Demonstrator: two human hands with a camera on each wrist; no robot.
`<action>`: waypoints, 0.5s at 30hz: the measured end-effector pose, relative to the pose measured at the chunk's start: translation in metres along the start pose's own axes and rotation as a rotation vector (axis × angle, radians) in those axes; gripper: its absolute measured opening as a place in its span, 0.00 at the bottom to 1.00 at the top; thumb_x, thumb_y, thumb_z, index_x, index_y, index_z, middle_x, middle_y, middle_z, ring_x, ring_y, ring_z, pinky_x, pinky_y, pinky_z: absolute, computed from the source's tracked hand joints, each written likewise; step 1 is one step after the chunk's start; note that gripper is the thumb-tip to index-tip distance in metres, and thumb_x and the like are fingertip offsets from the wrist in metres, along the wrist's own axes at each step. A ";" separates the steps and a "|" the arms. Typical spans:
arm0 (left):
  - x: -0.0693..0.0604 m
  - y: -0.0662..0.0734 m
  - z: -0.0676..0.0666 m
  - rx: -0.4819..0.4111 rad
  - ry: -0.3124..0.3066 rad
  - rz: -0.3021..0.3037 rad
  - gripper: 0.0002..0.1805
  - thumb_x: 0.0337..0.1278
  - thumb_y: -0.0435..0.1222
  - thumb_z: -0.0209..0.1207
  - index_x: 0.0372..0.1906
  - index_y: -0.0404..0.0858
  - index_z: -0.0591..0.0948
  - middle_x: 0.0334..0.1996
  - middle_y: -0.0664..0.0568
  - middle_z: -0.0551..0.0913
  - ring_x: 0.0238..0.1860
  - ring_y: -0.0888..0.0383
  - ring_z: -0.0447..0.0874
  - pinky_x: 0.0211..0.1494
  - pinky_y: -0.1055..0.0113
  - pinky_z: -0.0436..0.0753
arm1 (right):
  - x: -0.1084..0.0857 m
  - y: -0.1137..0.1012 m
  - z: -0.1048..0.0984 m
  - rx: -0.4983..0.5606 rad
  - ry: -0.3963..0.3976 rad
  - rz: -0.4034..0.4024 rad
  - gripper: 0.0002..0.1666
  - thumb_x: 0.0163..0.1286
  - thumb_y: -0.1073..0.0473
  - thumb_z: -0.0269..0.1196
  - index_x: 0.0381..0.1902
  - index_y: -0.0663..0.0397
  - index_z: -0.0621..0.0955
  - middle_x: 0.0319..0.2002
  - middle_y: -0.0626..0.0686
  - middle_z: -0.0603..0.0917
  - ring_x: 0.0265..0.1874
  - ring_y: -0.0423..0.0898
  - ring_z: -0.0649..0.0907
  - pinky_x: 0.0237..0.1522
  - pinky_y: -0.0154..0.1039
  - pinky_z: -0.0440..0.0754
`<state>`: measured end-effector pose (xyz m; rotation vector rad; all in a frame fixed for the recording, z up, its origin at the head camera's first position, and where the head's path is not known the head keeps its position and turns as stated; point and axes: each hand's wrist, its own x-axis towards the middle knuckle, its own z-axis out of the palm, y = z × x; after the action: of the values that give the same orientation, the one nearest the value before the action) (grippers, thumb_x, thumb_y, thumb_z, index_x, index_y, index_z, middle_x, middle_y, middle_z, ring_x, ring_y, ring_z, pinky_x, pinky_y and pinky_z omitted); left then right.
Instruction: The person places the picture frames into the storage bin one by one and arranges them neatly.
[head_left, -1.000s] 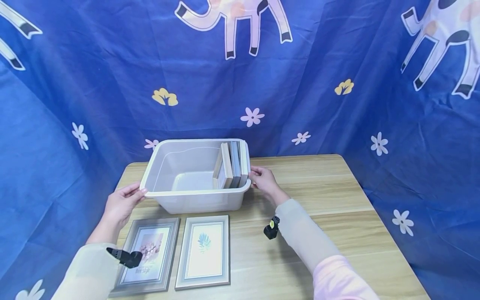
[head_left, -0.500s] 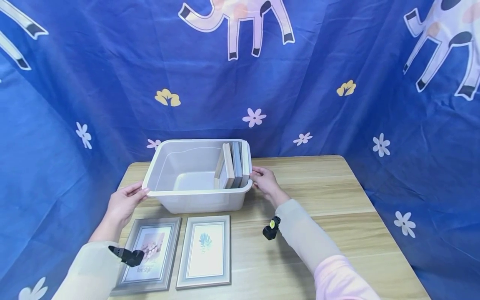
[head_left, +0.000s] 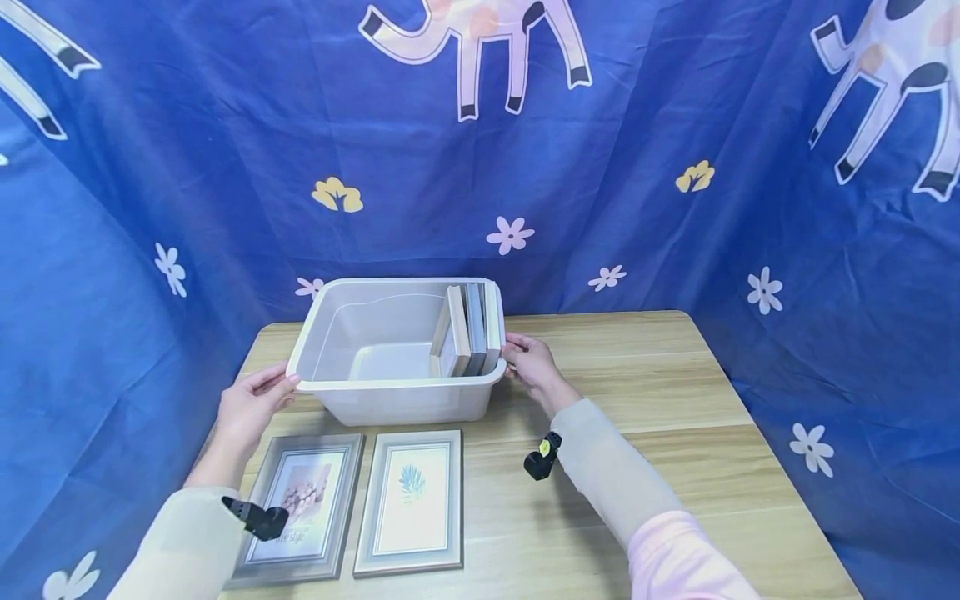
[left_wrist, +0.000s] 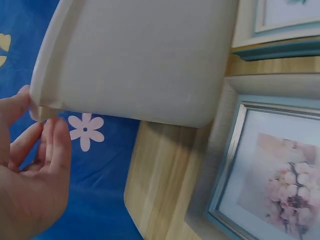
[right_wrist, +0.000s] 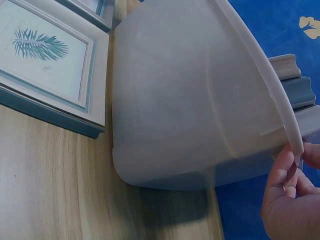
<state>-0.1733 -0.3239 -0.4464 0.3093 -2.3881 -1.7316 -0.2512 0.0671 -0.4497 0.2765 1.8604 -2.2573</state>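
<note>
While our left hand [head_left: 250, 408] and right hand [head_left: 532, 363] pinch its rim [head_left: 397, 385], the white tub [head_left: 405, 405] lies between them, long axis running left to right

From the head view, our left hand has the near left corner and our right hand the right end, so neither is nearer; inside, three slim frames [head_left: 475, 329] stand on edge by that end, and the blossom frame [head_left: 302, 504] and leaf frame [head_left: 409, 508] lie on the table [head_left: 637, 367], closer to us. From the left wrist, we see thumb and fingers clamped at the corner. From the right wrist, we find fingertips on both sides of the rim, though we cannot tell whether the tub touches the table
</note>
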 end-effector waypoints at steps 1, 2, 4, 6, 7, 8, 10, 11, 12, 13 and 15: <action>-0.001 -0.001 0.001 0.029 0.033 0.007 0.33 0.60 0.42 0.63 0.63 0.24 0.69 0.33 0.74 0.77 0.33 0.78 0.78 0.38 0.79 0.83 | 0.000 0.000 0.000 0.001 -0.001 0.000 0.23 0.68 0.74 0.55 0.60 0.69 0.72 0.38 0.52 0.75 0.22 0.39 0.73 0.18 0.25 0.72; -0.003 -0.001 0.002 0.055 0.073 0.010 0.32 0.59 0.43 0.63 0.62 0.26 0.71 0.34 0.72 0.78 0.33 0.78 0.77 0.38 0.80 0.82 | 0.000 0.000 0.000 0.002 -0.002 0.000 0.23 0.68 0.74 0.55 0.60 0.69 0.72 0.38 0.52 0.75 0.22 0.39 0.73 0.18 0.24 0.72; -0.005 -0.004 0.004 0.121 0.159 0.020 0.31 0.57 0.45 0.65 0.60 0.30 0.75 0.36 0.65 0.82 0.31 0.80 0.75 0.35 0.83 0.80 | 0.000 0.000 0.000 0.005 -0.004 -0.002 0.23 0.68 0.74 0.55 0.60 0.69 0.72 0.38 0.53 0.75 0.22 0.38 0.73 0.18 0.24 0.72; -0.007 -0.007 0.006 0.187 0.241 0.053 0.29 0.55 0.46 0.66 0.58 0.34 0.78 0.41 0.55 0.84 0.30 0.82 0.73 0.32 0.86 0.77 | 0.000 0.001 -0.001 0.010 -0.006 -0.004 0.23 0.68 0.74 0.55 0.61 0.69 0.72 0.38 0.53 0.75 0.23 0.38 0.73 0.18 0.24 0.72; -0.009 -0.009 0.007 0.205 0.281 0.079 0.27 0.54 0.45 0.67 0.57 0.35 0.79 0.44 0.50 0.83 0.30 0.82 0.72 0.32 0.87 0.75 | 0.000 0.001 -0.001 0.010 -0.007 -0.006 0.23 0.68 0.74 0.55 0.61 0.69 0.72 0.37 0.52 0.75 0.23 0.38 0.73 0.18 0.24 0.72; -0.010 -0.011 0.009 0.225 0.320 0.107 0.26 0.54 0.44 0.67 0.56 0.35 0.80 0.47 0.47 0.82 0.31 0.81 0.72 0.32 0.88 0.73 | 0.000 0.001 -0.001 0.010 -0.009 -0.007 0.23 0.68 0.74 0.55 0.61 0.70 0.72 0.37 0.51 0.74 0.23 0.38 0.73 0.18 0.24 0.71; -0.014 -0.015 0.011 0.257 0.384 0.165 0.25 0.52 0.42 0.68 0.55 0.36 0.80 0.50 0.43 0.78 0.33 0.77 0.72 0.36 0.86 0.72 | 0.000 0.001 -0.001 0.006 -0.011 -0.011 0.23 0.68 0.74 0.55 0.61 0.70 0.72 0.35 0.50 0.74 0.23 0.38 0.73 0.18 0.24 0.71; -0.016 -0.017 0.013 0.268 0.410 0.194 0.26 0.51 0.40 0.69 0.55 0.35 0.80 0.50 0.42 0.76 0.36 0.73 0.73 0.39 0.84 0.71 | 0.000 0.001 -0.001 0.006 -0.012 -0.012 0.23 0.68 0.74 0.55 0.61 0.70 0.72 0.35 0.49 0.73 0.23 0.38 0.73 0.18 0.24 0.72; -0.018 -0.020 0.014 0.276 0.432 0.213 0.26 0.51 0.40 0.69 0.56 0.35 0.79 0.51 0.42 0.74 0.39 0.67 0.74 0.44 0.80 0.71 | 0.000 0.001 -0.001 0.004 -0.012 -0.013 0.23 0.68 0.74 0.55 0.61 0.70 0.72 0.34 0.49 0.73 0.23 0.38 0.73 0.18 0.24 0.72; -0.020 -0.022 0.014 0.289 0.450 0.224 0.27 0.51 0.40 0.69 0.57 0.35 0.78 0.52 0.41 0.72 0.43 0.61 0.74 0.47 0.74 0.71 | -0.001 0.001 -0.001 0.003 -0.012 -0.013 0.23 0.68 0.75 0.55 0.61 0.70 0.72 0.34 0.48 0.73 0.23 0.38 0.73 0.18 0.24 0.72; -0.023 -0.027 0.015 0.330 0.464 0.227 0.32 0.51 0.42 0.69 0.61 0.36 0.75 0.56 0.40 0.68 0.50 0.51 0.70 0.53 0.61 0.69 | 0.000 0.002 -0.002 0.001 -0.012 -0.016 0.23 0.68 0.75 0.55 0.61 0.69 0.72 0.33 0.48 0.73 0.23 0.37 0.73 0.18 0.24 0.72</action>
<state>-0.1531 -0.3118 -0.4767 0.4122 -2.2417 -1.0299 -0.2504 0.0685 -0.4516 0.2492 1.8621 -2.2653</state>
